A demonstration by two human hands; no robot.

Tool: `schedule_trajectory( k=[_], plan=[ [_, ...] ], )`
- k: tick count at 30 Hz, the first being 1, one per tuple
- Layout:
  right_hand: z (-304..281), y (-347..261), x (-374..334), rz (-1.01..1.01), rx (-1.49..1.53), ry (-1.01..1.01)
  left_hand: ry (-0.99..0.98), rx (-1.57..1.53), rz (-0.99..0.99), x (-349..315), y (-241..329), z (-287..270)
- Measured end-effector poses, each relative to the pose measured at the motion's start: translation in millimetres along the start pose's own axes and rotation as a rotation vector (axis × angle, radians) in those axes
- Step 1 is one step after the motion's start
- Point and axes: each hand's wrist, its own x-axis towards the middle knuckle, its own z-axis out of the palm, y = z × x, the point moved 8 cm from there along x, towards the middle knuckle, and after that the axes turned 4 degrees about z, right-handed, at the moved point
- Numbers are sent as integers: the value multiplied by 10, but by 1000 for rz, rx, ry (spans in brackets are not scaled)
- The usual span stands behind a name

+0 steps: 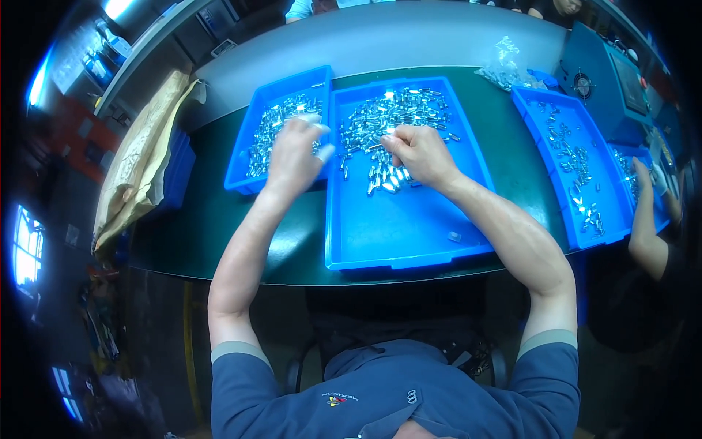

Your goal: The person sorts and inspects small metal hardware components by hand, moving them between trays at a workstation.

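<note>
My left hand [294,155] is over the right side of a smaller blue tray [240,162], which holds a heap of small shiny metal parts [274,121]. White covers sit on its thumb and a fingertip; these are apart, with nothing visible between them. My right hand [424,155] is over a larger blue tray [387,230], its thumb and forefinger pinched together beside a pile of shiny cylindrical metal parts [365,124]. Whatever lies in that pinch is too small to make out. Several loose parts are spread below the pile.
A blue tray [608,201] of small metal parts stands at right, beside a co-worker's hands [647,183]. Behind it are a teal machine [603,80] and a clear plastic bag [504,69]. Brown paper sacking [139,154] is at left. A low grey partition [409,40] bounds the green tabletop [292,252].
</note>
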Motion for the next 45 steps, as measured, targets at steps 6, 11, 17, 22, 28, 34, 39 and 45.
schedule_trajectory(
  k=[6,11,17,22,28,34,39,45],
  plan=[
    [13,-42,-15,14,4,-3,-473,116,130,-52,297,576],
    [24,-93,-12,-26,-2,-12,-401,164,197,-19,287,711],
    [0,-74,-1,-64,16,-13,-379,115,216,-7,359,707],
    [-6,-71,-9,-50,15,-8,-227,-38,136,44,447,642],
    [-18,-105,-13,-49,42,-14,-143,-569,-308,8,279,571],
    [36,-71,-21,-53,-71,-59,25,-1032,-438,-52,129,628],
    [-31,-53,-2,-33,18,10,80,-1113,-432,-89,143,636],
    [-99,-75,-13,-20,69,54,85,-1156,-371,-88,193,579]
  ],
)
